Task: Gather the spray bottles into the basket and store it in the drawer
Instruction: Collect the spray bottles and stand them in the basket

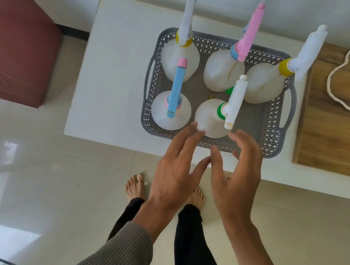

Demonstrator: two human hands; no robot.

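Note:
A grey perforated basket (280, 140) stands on a white table (114, 72). Several white spray bottles stand upright inside it. At the near middle is a bottle with a green collar and white sprayer (214, 118); left of it is one with a blue sprayer (170, 111). Along the far side stand bottles with a white-and-blue sprayer (180, 57), a pink sprayer (222, 71) and a white sprayer on a yellow collar (264, 84). My left hand (174, 171) and my right hand (236, 178) hover at the basket's near rim, fingers spread, holding nothing. The left fingertips are just by the green-collared bottle.
A dark red cabinet (12, 38) stands to the left of the table. A wooden surface (338, 135) with a white cord (336, 93) adjoins the table on the right. Glossy tiled floor lies below, with my bare feet at the table's front edge.

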